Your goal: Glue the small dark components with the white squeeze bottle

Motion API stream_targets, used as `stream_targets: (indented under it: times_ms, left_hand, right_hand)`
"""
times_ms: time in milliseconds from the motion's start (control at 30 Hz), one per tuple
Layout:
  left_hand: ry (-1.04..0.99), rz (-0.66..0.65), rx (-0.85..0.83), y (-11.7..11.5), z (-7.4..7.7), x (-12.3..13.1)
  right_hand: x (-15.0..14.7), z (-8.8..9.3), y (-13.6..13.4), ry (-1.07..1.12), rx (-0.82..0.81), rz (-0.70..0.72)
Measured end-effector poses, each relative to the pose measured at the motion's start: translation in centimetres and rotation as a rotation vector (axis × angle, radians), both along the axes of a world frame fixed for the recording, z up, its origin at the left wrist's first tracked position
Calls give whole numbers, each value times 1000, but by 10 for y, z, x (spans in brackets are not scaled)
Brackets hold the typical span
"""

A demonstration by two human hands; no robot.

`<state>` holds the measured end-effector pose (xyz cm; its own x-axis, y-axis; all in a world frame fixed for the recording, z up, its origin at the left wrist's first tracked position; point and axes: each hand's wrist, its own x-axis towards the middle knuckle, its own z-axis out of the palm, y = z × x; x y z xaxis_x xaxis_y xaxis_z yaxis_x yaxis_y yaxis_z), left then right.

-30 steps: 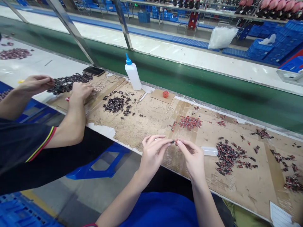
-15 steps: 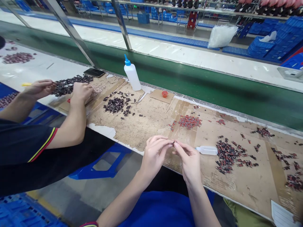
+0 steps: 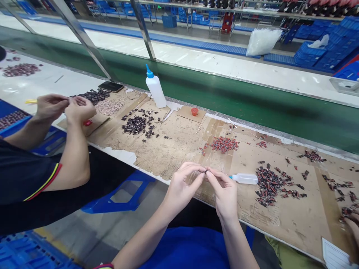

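My left hand [image 3: 183, 185] and my right hand [image 3: 224, 190] meet at the fingertips over the table's near edge. Both are closed in a pinch on one tiny dark part [image 3: 206, 171], too small to name and mostly covered by the fingers. Just right of my right hand lies a small clear squeeze bottle [image 3: 245, 178] on its side. Beyond my hands is a pile of small red-and-grey pieces [image 3: 224, 144]. Further right, a larger heap of black-and-red pieces [image 3: 269, 185] spreads over the cardboard.
A co-worker's hands [image 3: 77, 112] work at the left near black parts [image 3: 134, 124]. A white bottle with a blue nozzle [image 3: 156, 91] stands at the back, near a red cup [image 3: 194, 111]. Another person's hand [image 3: 352, 228] shows at the right edge.
My hands stay together, with the fingers slightly shifted around the tiny part. The left co-worker's hands have come together, and a hand has appeared at the right edge.
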<state>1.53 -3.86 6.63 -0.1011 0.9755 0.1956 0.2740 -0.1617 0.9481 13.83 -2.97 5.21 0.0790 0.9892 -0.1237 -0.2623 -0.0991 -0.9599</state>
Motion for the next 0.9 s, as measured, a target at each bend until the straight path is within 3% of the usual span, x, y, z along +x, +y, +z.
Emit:
stream_targets:
  times_ms: [267,433,533,700,833,900]
  left_hand:
    - [105,-64,22,1,-2,5]
    - [160,-156,56,5,-17,30]
    - [165,-213,36,11,-20,37]
    - [471,-104,-104,21,-19,-9]
    - [751,-1,-226,22,-24,-50]
    - [821,-17,-256,22,-31,-56]
  right_hand:
    - [17,-9,1,-164,56,106]
    - [35,-20,-4,-372,101,17]
    - [60,-23,-2,-559,154,-77]
    - [133,-28,7,-1036,254,-402]
    - [170,-34,9,-1414,267,-443]
    - [171,-37,9,-1503,347,-358]
